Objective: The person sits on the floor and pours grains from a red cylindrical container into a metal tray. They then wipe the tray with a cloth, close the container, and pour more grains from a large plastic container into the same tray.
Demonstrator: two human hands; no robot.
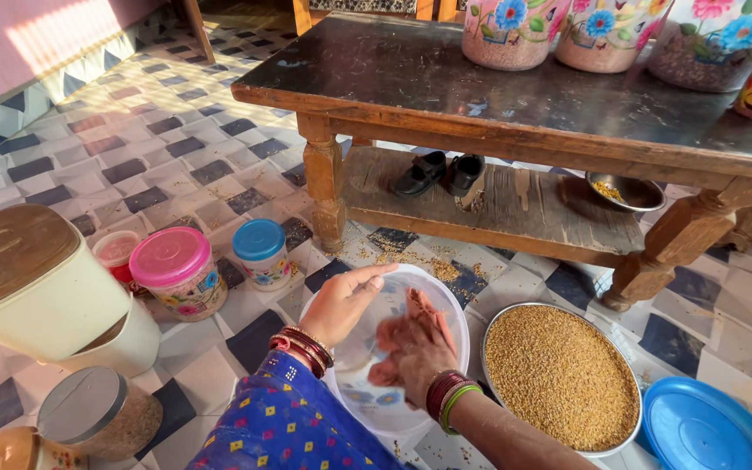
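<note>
White plastic container (446, 305) sits on the tiled floor (132, 157), just left of the steel tray of grain (559, 374). Left hand (341, 305) grips its rim, fingers curled over the edge. Right hand (415, 348) is inside it, blurred, fingers loosely spread. Blue lid (707, 426) lies right of the tray; the wooden table (446, 87) stands behind.

Sunlit checkered floor (132, 148); wooden table (446, 87)

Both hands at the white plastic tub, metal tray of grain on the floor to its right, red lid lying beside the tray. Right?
Not quite: the lid beside the tray is blue, not red. The head view shows it at the lower right. The rest holds: the left hand grips the rim of the white plastic tub, the right hand is inside it, and the metal tray of grain sits on the floor to its right.
</note>
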